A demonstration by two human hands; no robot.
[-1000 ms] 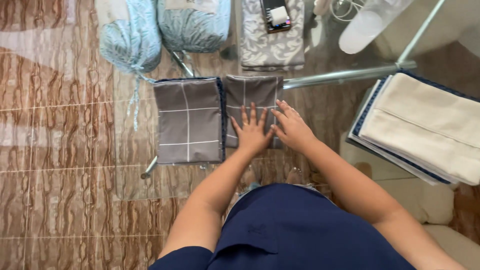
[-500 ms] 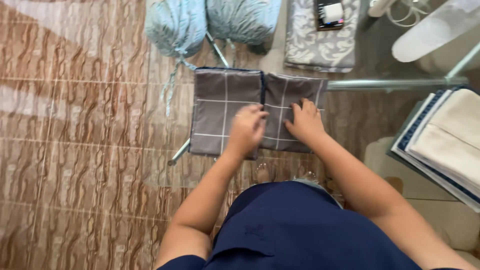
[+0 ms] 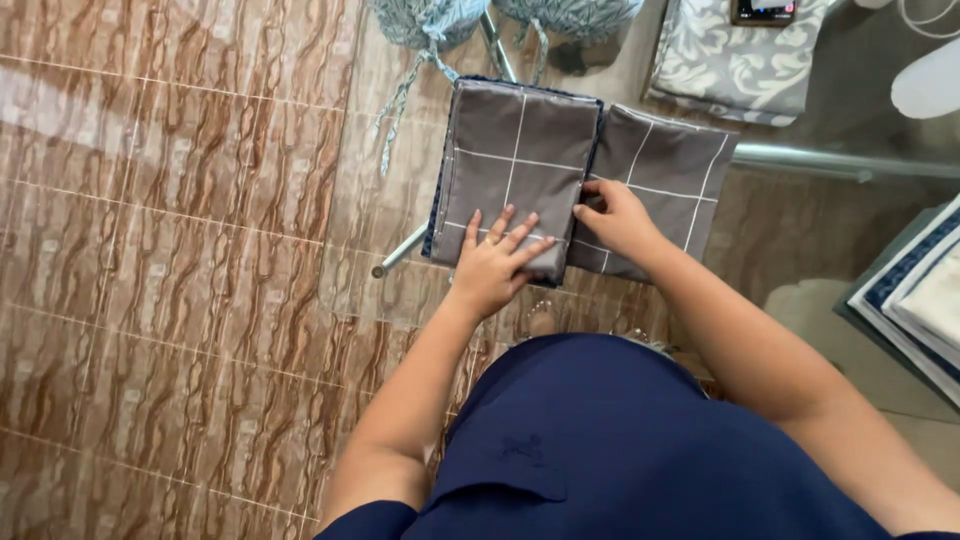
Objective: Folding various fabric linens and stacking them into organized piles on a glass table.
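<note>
Grey checked cloth (image 3: 515,160) — folded, on glass table (image 3: 800,160), beside second grey cloth (image 3: 665,180). Left hand (image 3: 495,265) flat, fingers spread on its near edge; right hand (image 3: 615,215) pinching the second cloth's edge.

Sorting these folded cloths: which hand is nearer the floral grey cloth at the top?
Right. The right hand rests on the right checked cloth, below the floral cloth; the left hand lies farther left.

Place: a home
Floor: brown marbled tiles (image 3: 170,250)
Furniture: glass table (image 3: 800,110)
Goods: folded linens (image 3: 520,170), cushions (image 3: 425,20)
</note>
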